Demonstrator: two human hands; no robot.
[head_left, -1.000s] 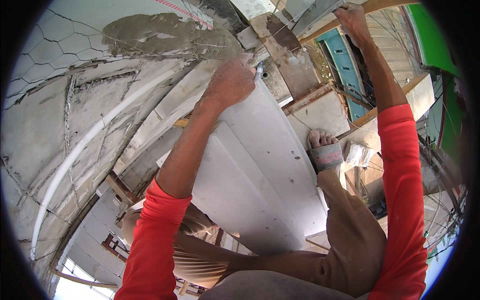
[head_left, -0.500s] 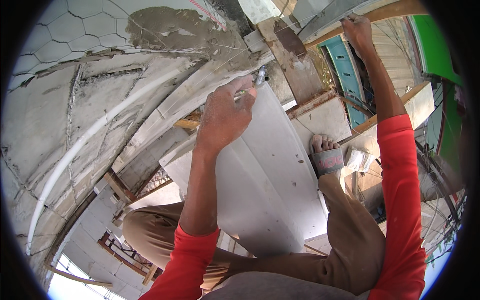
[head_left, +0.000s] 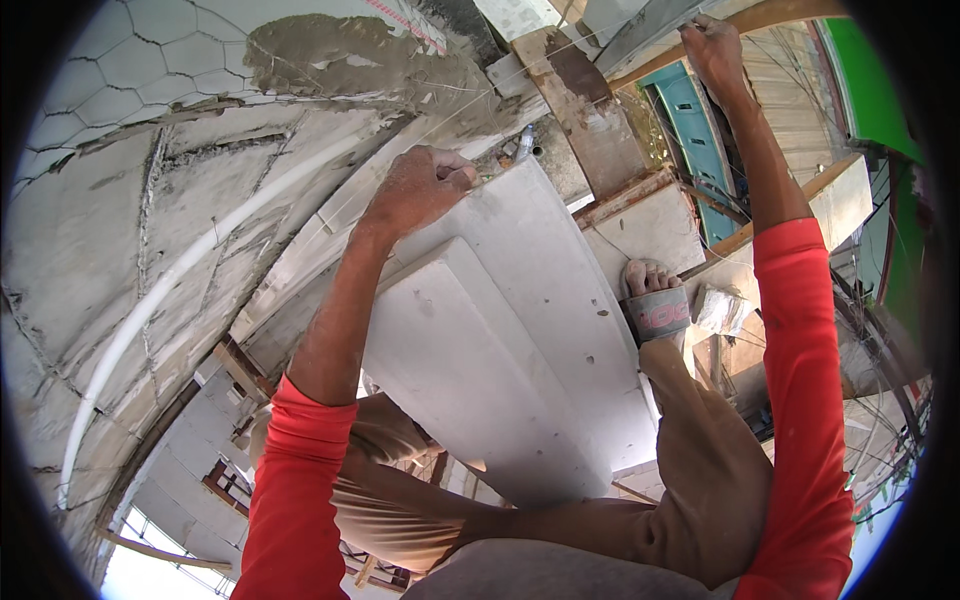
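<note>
Now that the left hand (head_left: pixel 425 188) has been shifted leftward from above the pale slab (head_left: pixel 545 260) over the last half second, more of the slab's upper end is left uncovered; this is judged a repositioning rather than a release. The fingers are curled inward, but whether anything is gripped cannot be told. The right hand (head_left: pixel 712 45) is kept raised at upper right, closed, beside a grey beam (head_left: pixel 648 40); its contents are hidden. A thin line (head_left: pixel 520 76) is seen between the hands. The slab is positioned below both, its upper-left edge near the left hand.
</note>
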